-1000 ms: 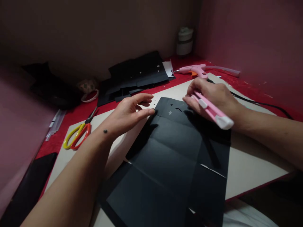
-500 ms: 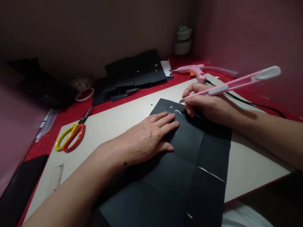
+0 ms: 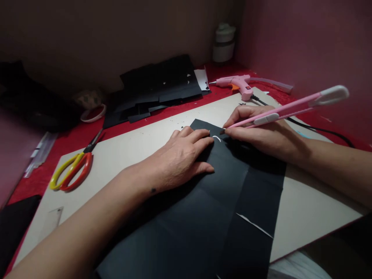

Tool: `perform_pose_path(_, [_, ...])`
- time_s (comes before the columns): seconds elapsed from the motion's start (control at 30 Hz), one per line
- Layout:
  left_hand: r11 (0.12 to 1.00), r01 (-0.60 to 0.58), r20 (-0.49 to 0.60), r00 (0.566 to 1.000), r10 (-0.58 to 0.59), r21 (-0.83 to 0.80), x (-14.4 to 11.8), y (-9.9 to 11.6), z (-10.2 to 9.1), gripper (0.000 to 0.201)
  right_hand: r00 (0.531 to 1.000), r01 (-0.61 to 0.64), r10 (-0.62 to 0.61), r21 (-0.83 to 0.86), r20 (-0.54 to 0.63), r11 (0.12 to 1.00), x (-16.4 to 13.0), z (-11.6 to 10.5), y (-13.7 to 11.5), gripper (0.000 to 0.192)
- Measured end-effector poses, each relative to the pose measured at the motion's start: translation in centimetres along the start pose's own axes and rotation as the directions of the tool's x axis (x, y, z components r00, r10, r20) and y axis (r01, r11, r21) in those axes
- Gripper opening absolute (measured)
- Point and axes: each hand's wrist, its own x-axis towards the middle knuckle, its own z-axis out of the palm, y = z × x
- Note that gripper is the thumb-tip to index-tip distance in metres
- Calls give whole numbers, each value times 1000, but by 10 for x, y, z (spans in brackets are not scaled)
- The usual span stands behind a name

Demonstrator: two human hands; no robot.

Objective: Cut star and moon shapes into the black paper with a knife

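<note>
A large sheet of black paper (image 3: 186,232) lies on a pale board (image 3: 308,197), with a small curved cut-out and a longer slit letting the pale surface show through. My left hand (image 3: 183,155) rests on the paper, palm down, fingers spread, near its far corner. In my right hand (image 3: 258,131) is a pink craft knife (image 3: 296,105) with a white slider and end cap, held like a pen. Its tip is near the paper's far edge, right of the curved cut; my fingers partly hide the blade.
Yellow-and-orange scissors (image 3: 71,172) and a clear ruler (image 3: 52,223) lie to the left. Behind the board sit stacked black paper pieces (image 3: 162,83), a pink glue gun (image 3: 235,83) with a dark cord, a tape roll (image 3: 93,113) and a white jar (image 3: 223,42). Clear glue sticks (image 3: 40,153) lie far left.
The knife tip has come down toward the paper beside the curved cut. My left fingers have shifted and now cover the small triangular cut-out. The view has moved slightly.
</note>
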Motion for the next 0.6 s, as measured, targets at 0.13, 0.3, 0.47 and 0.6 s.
perform_pose_path(0.13, [998,4,-52,999,-1,55,1,-4,13,68,1000,25,-25,-33,18,999,1,1,0,6])
perform_pose_path(0.3, [997,9,-73,997,-3,71,-1,-3,16,69,998,46,-43,-52,46,998,1,2,0,6])
perform_pose_path(0.47, [996,-1,-95,995,9,88,-1,-3,18,68,998,46,-43,-76,37,996,0,3,-1,6])
perform_pose_path(0.6, [995,2,-105,994,9,99,0,-3,19,69,997,71,-67,-116,31,991,0,4,0,5])
